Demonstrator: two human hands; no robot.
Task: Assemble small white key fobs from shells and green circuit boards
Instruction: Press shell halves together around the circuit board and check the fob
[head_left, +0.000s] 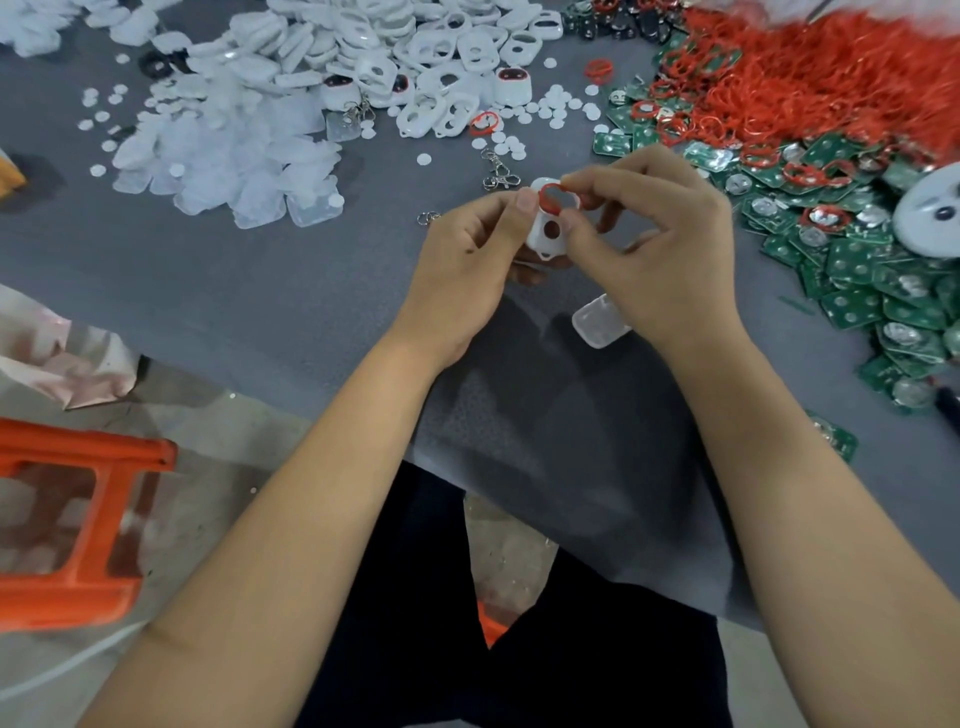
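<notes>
Nearest to us, just this side of the white shell we're working on, a clear back cover lies on the grey mat, half tucked under our right wrist. Now the shell itself: our left hand pinches it by its left edge, thumb on the front face, holding it up off the mat. Our right hand is clamped on a red ring, thumb and forefinger pressing it round the shell's upper opening. So we judge we're at the seal-fitting step, with no board in yet. Next we'll want the ring seated evenly all round, then a reach to the right of the shell for one of the green circuit boards, heaped there well apart from it. Beyond the shell, a few metal clasps lie close; further back sits the pile of white shells, and to its right the tangle of red rings.
</notes>
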